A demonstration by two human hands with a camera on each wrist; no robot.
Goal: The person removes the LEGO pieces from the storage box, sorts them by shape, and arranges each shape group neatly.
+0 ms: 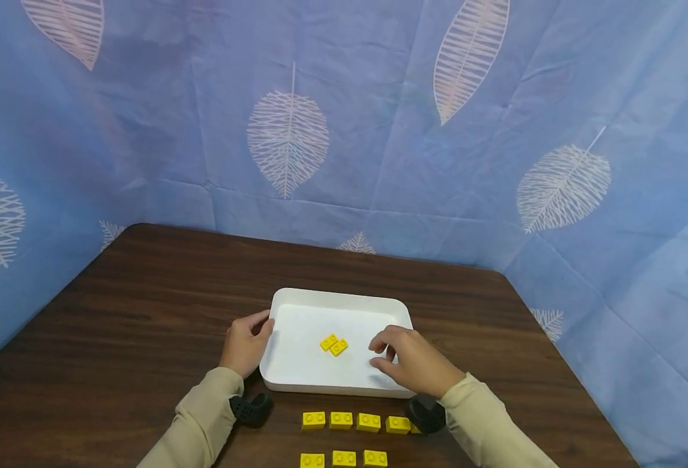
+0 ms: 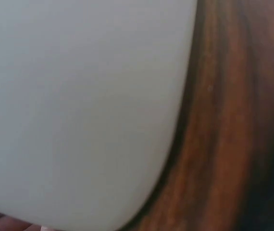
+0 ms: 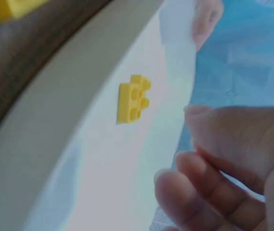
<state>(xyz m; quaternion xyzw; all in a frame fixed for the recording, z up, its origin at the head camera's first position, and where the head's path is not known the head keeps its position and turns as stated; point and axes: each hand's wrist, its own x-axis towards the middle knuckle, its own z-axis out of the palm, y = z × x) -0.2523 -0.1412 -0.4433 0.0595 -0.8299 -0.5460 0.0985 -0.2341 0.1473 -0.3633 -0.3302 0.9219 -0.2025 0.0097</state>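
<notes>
A shallow white tray [image 1: 297,380] sits on the dark wooden table. Inside it, near the middle, lie two yellow toy bricks [image 1: 339,348] side by side, studs up. My left hand [image 1: 246,344] holds the tray by its left rim; only some fingertips [image 2: 7,224] show in the left wrist view. Over the tray's right part is my right hand [image 1: 410,357], thumb and fingers bent and spread apart with nothing between them. The right wrist view has the brick pair [image 3: 133,100] a short way from those fingertips [image 3: 168,185].
In front of the tray runs a row of several yellow bricks [image 1: 341,420], its right end partly hidden by the black wrist device [image 1: 427,413]. A shorter row [image 1: 344,458] lies nearer me. Behind the table [image 1: 203,266] hangs a blue leaf-patterned cloth [image 1: 367,162].
</notes>
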